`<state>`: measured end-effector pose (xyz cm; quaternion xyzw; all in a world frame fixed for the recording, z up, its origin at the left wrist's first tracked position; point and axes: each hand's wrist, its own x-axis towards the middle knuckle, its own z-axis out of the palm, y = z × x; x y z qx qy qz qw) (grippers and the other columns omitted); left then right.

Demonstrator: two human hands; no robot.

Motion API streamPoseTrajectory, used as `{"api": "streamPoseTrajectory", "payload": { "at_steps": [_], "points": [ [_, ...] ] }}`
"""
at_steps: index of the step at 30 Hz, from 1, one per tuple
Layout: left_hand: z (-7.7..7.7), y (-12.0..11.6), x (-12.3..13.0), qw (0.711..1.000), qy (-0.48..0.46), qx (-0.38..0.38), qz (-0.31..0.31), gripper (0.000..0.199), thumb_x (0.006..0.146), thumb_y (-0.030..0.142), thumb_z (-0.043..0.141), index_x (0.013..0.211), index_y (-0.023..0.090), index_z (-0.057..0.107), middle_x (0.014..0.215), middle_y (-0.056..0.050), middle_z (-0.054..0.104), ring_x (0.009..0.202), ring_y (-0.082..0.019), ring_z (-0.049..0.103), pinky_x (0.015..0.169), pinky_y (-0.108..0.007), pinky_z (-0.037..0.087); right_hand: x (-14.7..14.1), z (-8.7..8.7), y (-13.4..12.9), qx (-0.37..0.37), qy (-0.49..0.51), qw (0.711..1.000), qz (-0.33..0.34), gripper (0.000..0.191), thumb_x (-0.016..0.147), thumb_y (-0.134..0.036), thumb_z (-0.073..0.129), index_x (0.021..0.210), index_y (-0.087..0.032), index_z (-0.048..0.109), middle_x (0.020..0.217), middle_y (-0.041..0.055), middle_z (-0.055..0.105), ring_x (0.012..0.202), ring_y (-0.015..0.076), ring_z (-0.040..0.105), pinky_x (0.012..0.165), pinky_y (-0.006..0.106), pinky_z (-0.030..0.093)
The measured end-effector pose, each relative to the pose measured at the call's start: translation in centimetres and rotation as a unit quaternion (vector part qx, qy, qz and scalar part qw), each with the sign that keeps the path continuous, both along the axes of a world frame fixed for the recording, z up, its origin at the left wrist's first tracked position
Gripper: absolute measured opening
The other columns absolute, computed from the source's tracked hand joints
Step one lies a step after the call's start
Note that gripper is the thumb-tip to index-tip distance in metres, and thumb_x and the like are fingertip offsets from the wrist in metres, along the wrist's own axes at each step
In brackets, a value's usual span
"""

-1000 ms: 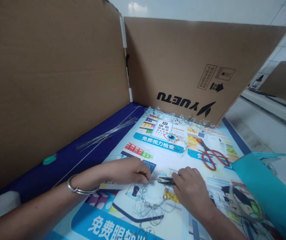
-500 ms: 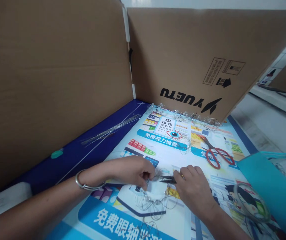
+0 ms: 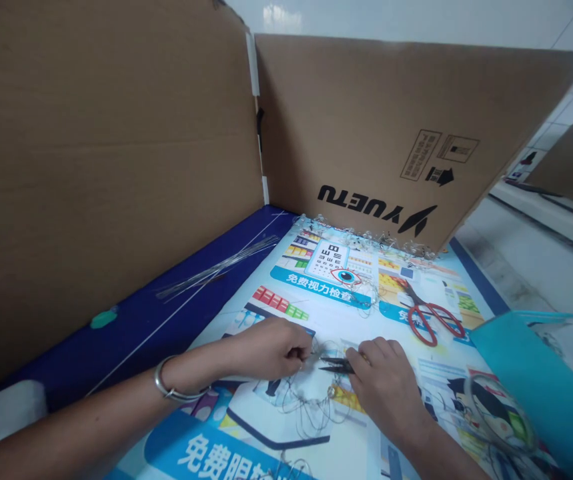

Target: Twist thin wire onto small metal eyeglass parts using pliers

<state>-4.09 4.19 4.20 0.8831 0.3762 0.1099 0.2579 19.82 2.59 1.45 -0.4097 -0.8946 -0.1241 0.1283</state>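
My left hand [image 3: 279, 348], with a silver bangle on the wrist, is pinched on thin wire at the end of a looped wire piece [image 3: 311, 400] with small clear beads. My right hand [image 3: 383, 380] is wrapped round dark pliers [image 3: 336, 365], whose narrow jaws point left at the wire, slightly parted. Loose wire ends spread out below both hands over the printed poster [image 3: 246, 427]. Whether the jaws touch the wire cannot be made out.
Red-handled scissors [image 3: 433, 320] lie at the right, near a teal box [image 3: 536, 373] and a wire coil [image 3: 499, 413]. Straight wires [image 3: 221, 267] lie on the blue surface. Cardboard walls [image 3: 366, 127] stand behind and left, with beaded wire pieces [image 3: 391, 243] along the base.
The view has shifted slightly, with the cardboard and poster lower in the picture. Both hands keep nearly the same hold, and the plier jaws remain slightly apart.
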Motion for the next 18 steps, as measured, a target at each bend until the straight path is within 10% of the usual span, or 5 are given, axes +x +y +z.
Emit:
{"api": "streamPoseTrajectory", "payload": {
  "at_steps": [18],
  "points": [
    [-1.4,0.6,0.0,0.992,-0.051,-0.09,0.077,0.01,0.073,0.019,0.055,0.083,0.018,0.054,0.072,0.002,0.057,0.061,-0.011,0.05,0.051,-0.018,0.031,0.8,-0.2,0.9,-0.109,0.102,0.985,-0.086,0.011,0.075,-0.019,0.055,0.085,-0.022,0.061,0.078,0.0034,0.054,0.079,0.0192,0.046,0.071,0.031,0.03]
  ]
}}
